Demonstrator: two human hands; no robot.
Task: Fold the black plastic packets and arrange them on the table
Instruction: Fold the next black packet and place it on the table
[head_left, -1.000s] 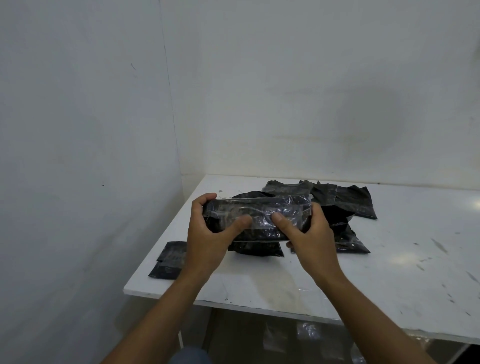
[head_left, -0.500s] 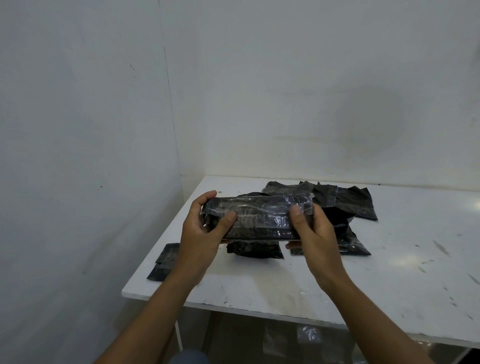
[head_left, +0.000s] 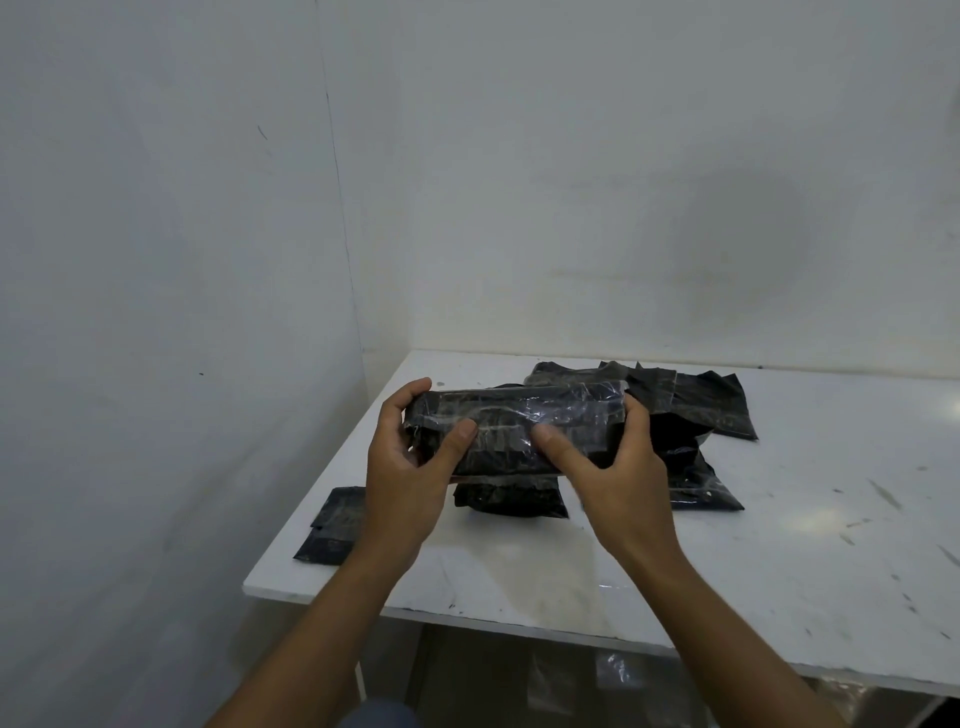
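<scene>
Now my left hand (head_left: 410, 467) and right hand (head_left: 618, 478) grip the packet (head_left: 519, 421) above the table's (head_left: 779, 545) left edge. My right thumb has slid inward.

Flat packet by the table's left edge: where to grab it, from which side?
Probably pinch the left margin of the flat packet, coming from the left. It lies flat on the table near that edge, so nothing to wrap; the pile sits to its right. Both the left hand and right hand grip the held packet.

The left hand (head_left: 408, 480) and right hand (head_left: 621, 480) grip opposite ends of a shiny black plastic packet (head_left: 519, 415). Both thumbs (head_left: 457, 437) press its near face, fingers (head_left: 415, 387) curled behind.
</scene>
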